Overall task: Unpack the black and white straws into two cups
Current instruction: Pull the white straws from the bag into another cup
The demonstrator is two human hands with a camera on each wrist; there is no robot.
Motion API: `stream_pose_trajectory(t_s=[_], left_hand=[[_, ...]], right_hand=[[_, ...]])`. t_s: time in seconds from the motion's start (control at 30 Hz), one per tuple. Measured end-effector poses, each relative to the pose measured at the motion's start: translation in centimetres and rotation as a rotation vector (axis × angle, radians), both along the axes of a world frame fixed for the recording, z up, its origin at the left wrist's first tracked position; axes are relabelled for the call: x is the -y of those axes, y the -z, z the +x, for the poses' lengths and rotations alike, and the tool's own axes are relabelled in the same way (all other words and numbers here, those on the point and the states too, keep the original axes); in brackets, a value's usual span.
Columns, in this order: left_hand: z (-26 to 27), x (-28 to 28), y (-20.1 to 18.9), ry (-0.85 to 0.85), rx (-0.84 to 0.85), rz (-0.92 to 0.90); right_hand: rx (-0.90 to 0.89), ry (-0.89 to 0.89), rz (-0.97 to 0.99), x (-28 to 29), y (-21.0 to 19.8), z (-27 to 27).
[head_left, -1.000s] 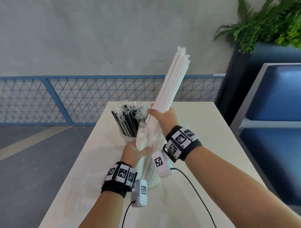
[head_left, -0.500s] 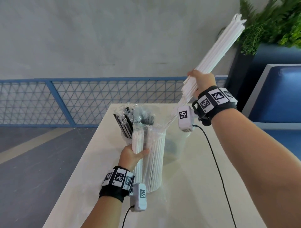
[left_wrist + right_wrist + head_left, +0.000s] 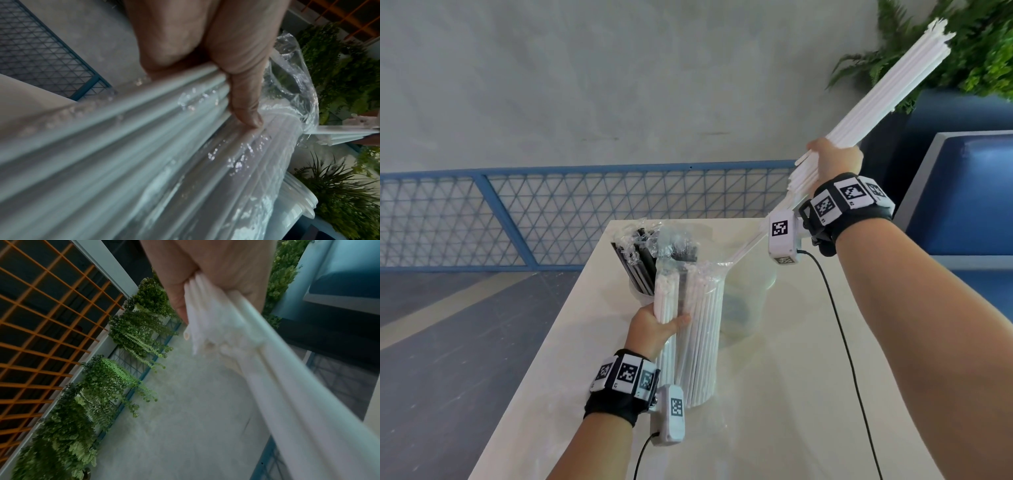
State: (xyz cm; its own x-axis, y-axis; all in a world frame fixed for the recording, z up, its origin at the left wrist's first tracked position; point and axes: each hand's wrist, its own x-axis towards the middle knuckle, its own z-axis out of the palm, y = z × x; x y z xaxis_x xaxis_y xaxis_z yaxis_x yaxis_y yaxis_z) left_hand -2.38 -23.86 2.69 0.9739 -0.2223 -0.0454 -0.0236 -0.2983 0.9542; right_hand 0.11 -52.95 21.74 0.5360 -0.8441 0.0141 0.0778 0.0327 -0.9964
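My right hand [image 3: 834, 161] grips a loose bunch of white straws [image 3: 887, 89] raised high at the upper right, tilted up toward the plant; the same white straws [image 3: 236, 344] run through its fist in the right wrist view. My left hand [image 3: 657, 327] holds a clear plastic pack of white straws [image 3: 697, 329] upright on the table [image 3: 774, 394]; its thumb [image 3: 244, 104] presses the wrapped pack [image 3: 164, 154]. Behind it, black straws [image 3: 640, 263] in plastic wrap stand in a cup [image 3: 641, 298]. A clear empty cup [image 3: 748, 301] stands right of the pack.
A blue mesh railing [image 3: 551, 219] runs behind the table. A blue seat [image 3: 969, 192] and a dark planter with green ferns [image 3: 962, 51] stand at the right. Cables from both wrist cameras trail over the tabletop.
My right hand has pulled the bunch of white straws out of the pack and lifted it up and to the right. My left hand stays on the pack, which remains upright.
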Motion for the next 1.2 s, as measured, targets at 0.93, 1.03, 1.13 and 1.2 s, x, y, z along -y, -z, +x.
stream_pose_trajectory(t_s=[0.93,1.03,1.13,1.2], left_hand=[[-0.9,0.6,0.3,0.027,0.017,-0.1],[-1.1,0.5,0.3,0.036,0.02,-0.114],[-1.1,0.4,0.3,0.031,0.009,-0.106],[-1.1,0.3,0.3,0.029,0.003,-0.102]], right_hand=[[-0.063,-0.299,-0.19,-6.8,11.5,-0.9],[-0.07,-0.334,-0.168,-7.2,12.6,-0.9],[-0.13,-0.393,-0.257,-7.3,13.4,-0.9],[-0.151,-0.435,-0.278,-7.3,13.6,-0.9]])
